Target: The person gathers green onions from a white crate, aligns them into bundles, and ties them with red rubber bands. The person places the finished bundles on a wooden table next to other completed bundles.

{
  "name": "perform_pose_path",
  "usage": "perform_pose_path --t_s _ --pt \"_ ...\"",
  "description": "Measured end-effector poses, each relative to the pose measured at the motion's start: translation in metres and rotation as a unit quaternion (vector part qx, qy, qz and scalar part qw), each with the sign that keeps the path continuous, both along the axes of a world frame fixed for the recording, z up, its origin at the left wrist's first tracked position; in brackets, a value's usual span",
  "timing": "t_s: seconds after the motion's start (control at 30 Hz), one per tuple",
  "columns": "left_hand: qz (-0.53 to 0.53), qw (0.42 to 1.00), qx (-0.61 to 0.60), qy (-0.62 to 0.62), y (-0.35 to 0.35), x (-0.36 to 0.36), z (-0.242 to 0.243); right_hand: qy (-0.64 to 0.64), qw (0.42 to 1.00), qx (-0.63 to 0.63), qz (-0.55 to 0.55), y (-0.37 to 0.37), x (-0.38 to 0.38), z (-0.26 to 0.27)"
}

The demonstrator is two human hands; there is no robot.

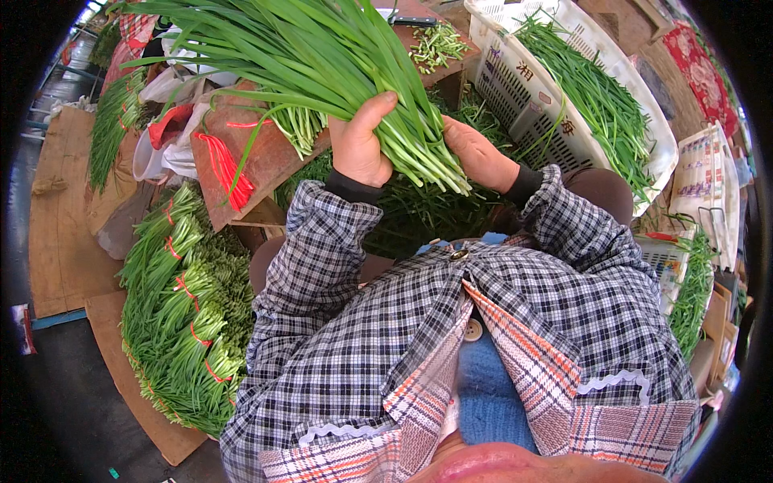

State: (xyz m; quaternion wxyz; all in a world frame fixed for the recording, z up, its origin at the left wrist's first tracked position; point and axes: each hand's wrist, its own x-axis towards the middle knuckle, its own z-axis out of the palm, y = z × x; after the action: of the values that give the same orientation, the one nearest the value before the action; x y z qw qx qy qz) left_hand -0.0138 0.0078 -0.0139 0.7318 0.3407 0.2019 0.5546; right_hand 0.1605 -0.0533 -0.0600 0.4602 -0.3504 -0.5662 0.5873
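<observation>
A loose bunch of Chinese chives is held up before me, leaves toward the upper left and pale stem ends toward my lap. My left hand grips its lower part, thumb across the stems. My right hand holds the bunch from the right near the stem ends, with its fingertips hidden behind the stems. Below the raised bunch, red ties lie on a reddish board. More chives rest on that board, partly covered by the held leaves.
Tied chive bundles are stacked at my left. A black-handled knife and cut stem pieces lie at the board's far end. A white plastic crate of loose chives stands at right. Loose greens lie below my hands.
</observation>
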Motion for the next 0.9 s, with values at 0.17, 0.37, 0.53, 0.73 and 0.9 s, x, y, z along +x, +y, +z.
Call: perform_pose_path --t_s 0.17,0.37,0.53,0.73,0.9 --pt "-0.006 1.000 -0.010 -0.019 0.002 0.000 0.000 -0.027 0.999 0.016 0.006 -0.001 0.001 0.005" --pt "-0.001 1.000 -0.022 -0.008 0.003 0.000 -0.005 -0.034 0.999 0.010 0.002 -0.001 0.000 0.006" --pt "0.007 1.000 -0.018 -0.001 0.006 0.001 -0.009 -0.018 1.000 0.001 0.000 -0.001 0.000 0.000" --pt "0.006 0.999 -0.031 0.003 0.006 0.005 -0.018 -0.035 0.999 -0.021 -0.017 -0.002 0.001 -0.013" --pt "-0.009 0.998 -0.067 0.005 0.009 0.005 -0.026 -0.034 0.998 -0.059 0.010 -0.002 0.004 -0.016"
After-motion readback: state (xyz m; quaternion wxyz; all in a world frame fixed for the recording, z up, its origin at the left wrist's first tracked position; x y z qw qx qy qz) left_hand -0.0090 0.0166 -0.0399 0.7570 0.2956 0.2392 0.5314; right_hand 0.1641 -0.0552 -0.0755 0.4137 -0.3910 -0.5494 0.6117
